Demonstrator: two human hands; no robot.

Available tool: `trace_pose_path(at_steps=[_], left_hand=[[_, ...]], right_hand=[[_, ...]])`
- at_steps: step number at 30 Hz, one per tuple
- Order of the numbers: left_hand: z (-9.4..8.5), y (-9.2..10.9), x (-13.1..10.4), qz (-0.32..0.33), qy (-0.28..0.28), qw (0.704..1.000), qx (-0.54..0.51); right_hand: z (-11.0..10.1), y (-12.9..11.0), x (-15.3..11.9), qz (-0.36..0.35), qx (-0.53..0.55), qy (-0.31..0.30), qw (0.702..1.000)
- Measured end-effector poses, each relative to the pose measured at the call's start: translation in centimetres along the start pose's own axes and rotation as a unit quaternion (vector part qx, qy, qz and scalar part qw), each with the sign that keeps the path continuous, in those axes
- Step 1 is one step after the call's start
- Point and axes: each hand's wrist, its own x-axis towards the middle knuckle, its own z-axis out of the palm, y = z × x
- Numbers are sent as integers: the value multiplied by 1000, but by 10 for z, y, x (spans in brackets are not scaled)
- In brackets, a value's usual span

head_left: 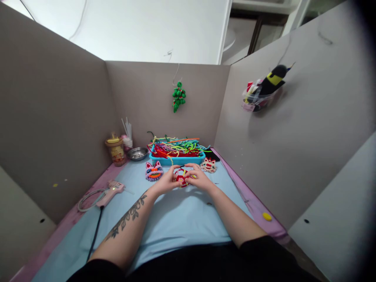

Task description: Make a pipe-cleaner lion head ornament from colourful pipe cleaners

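Between my two hands, over the blue cloth, is a small red pipe-cleaner piece (pixel 181 180) with yellow and white bits. My left hand (pixel 169 180) grips its left side, fingers bent and thumb at the front. On the other side my right hand (pixel 198 180) pinches it, thumb and fingers closed around the edge. Fingers cover part of the piece. A purple fuzzy animal-face piece (pixel 154 171) lies just left of my left hand. Beyond my right hand rests a cream and red face piece (pixel 208 165).
A blue tray (pixel 179 160) heaped with coloured pipe cleaners stands behind my hands. To the left are a pink glue gun (pixel 111 192) with its cord, a metal bowl (pixel 137 153) and a lidded cup (pixel 116 150). A yellow disc (pixel 267 216) lies right. Grey partitions enclose three sides.
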Motion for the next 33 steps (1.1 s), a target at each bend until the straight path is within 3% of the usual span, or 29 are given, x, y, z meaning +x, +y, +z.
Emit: trace_pose_path(at_steps=[6,8,12,14,20,24,28,33], left_hand=[[1,1,0,27,0,999,40],[2,1,2,43,49,997,45],[1,-3,8,56,204,976,54],[1,-5,10,44,242,968,52],[13,-1,10,10,211,977,2],[22,4,10,2,219,974,-47],[21,7,10,0,227,969,-97],[16,6,9,9,223,971,-85]], right_hand=[[9,7,1,26,67,-16,997],[14,9,2,55,116,21,991],[22,12,5,104,208,115,966],[25,13,5,114,236,138,955],[30,9,5,121,253,174,944],[33,8,5,119,232,173,950],[36,6,3,116,210,177,955],[38,6,3,121,211,178,953]])
